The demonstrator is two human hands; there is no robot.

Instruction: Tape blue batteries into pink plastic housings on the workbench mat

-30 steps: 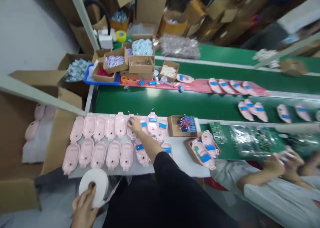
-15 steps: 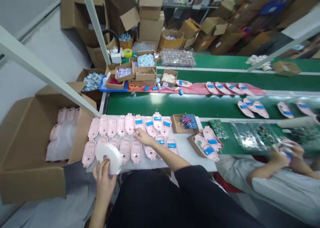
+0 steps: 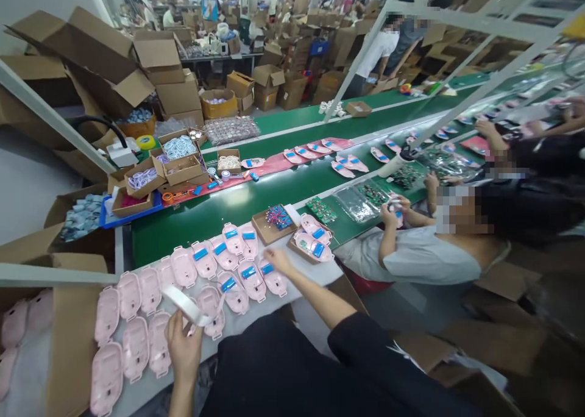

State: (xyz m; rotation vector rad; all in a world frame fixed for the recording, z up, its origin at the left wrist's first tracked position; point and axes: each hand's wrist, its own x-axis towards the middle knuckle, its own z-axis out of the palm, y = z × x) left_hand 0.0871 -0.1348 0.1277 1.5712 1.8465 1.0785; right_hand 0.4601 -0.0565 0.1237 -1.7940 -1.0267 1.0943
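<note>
My left hand grips a white roll of tape over the near edge of the white work surface. My right hand, fingers apart, reaches to the pink plastic shells, resting near one shell with a blue battery. The shells lie in two rows; those on the right carry blue batteries, those on the left are bare. A small cardboard tray of blue parts with red wires stands just beyond my right hand.
A green conveyor belt runs behind the shells. A cardboard tray with finished pink shells sits to the right. A seated co-worker in grey handles parts beside me. An open carton with pink shells is at far left. Boxes crowd the back.
The view swung up and to the right. My left hand brought the tape roll up over the table edge. My right hand slid right along the shells, from the back row to the nearer one.
</note>
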